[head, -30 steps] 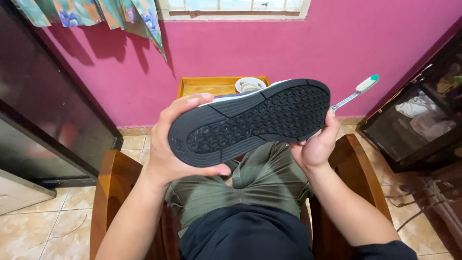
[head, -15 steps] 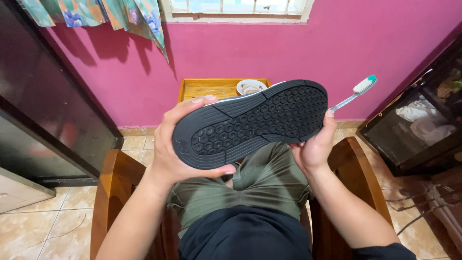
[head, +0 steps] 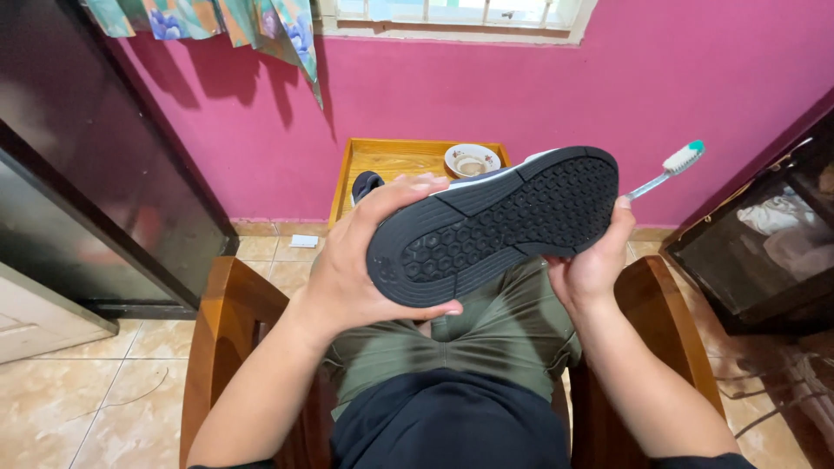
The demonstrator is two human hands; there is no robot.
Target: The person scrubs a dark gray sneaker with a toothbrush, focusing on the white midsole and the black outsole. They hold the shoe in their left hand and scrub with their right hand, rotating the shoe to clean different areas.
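A dark shoe (head: 495, 227) is held up in the middle of the view, above the person's lap, its sole turned toward the camera. The sole is black rubber, moulded in a honeycomb of small hexagons, with smoother bands crossing it near the middle; a thin white edge of midsole shows along its top rim.

The left hand (head: 360, 269) has its grip wrapped round the heel end at about 8 o'clock of the shoe, fingers curled over the top edge and thumb pressed along the lower edge. The right hand (head: 591, 265) supports the toe end at about 4 o'clock, its grip closed on both the shoe's edge and the clear handle of a toothbrush (head: 669, 170), which sticks out toward 2 o'clock with a white bristled head tipped in green.

Beyond the shoe, at 12 o'clock, stands a small yellow wooden tabletop (head: 395, 161) with a raised rim against the pink wall (head: 486, 87). On it sits a round pale bowl (head: 472, 161) with a brownish residue inside, and a second dark shoe (head: 365, 185) peeks out at its near left corner.

The person sits in a glossy brown wooden chair (head: 230, 321), wearing olive trousers (head: 486, 334). The floor (head: 78, 391) is beige tile. A dark glass-fronted cabinet (head: 764, 252) stands at 3 o'clock, with pale crumpled material inside it.
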